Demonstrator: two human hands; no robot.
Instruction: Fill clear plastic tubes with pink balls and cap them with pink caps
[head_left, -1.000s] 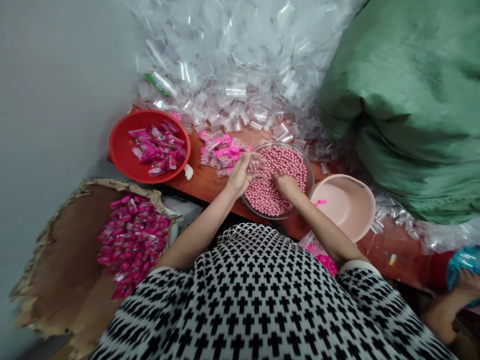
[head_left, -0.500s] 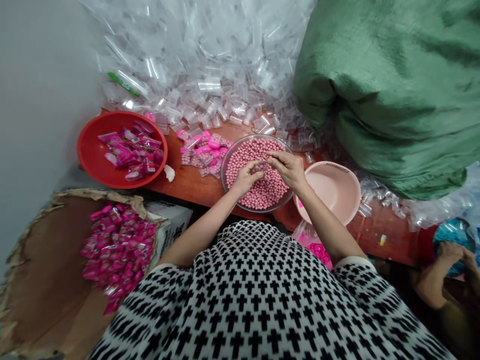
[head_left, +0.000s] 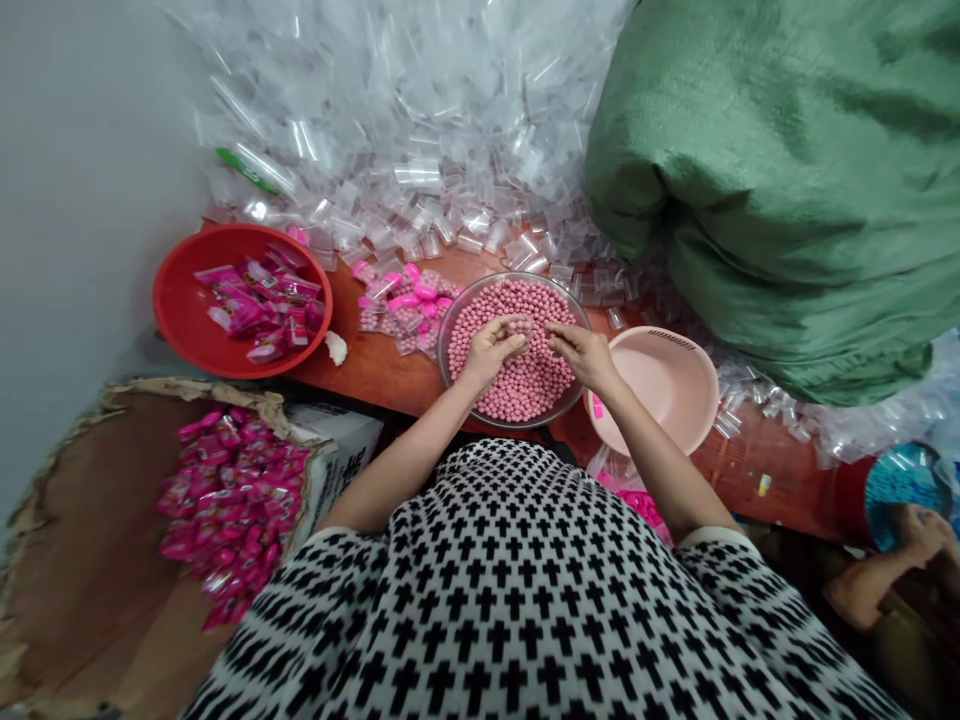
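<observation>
A round metal-rimmed bowl (head_left: 448, 385) full of pink beads (head_left: 517, 395) stands before me on the table. My left hand (head_left: 489, 352) is closed over the bowl, gripping a small clear plastic cup (head_left: 520, 325) with its fingertips and thumb. Pink shows through the cup; whether beads are inside or behind it I cannot make out. Just to the right, also above the beads, my right hand (head_left: 583, 354) has its fingers pinched together. What they hold, if anything, is too small to see. Left of the bowl lie several clear cups with beads and bright pink caps (head_left: 409, 300).
At left are a red basin (head_left: 176, 320) with pink packets and a cardboard box (head_left: 97, 500) of more packets. A pale pink basin (head_left: 675, 400) stands at right. Clear plastic cups (head_left: 420, 175) heap behind, beside a green sack (head_left: 765, 190). Another person's hands (head_left: 919, 535) are at far right.
My hands have moved apart: the right one went slightly right and down, away from the clear cup in my left. The other person's hands at far right have shifted lower.
</observation>
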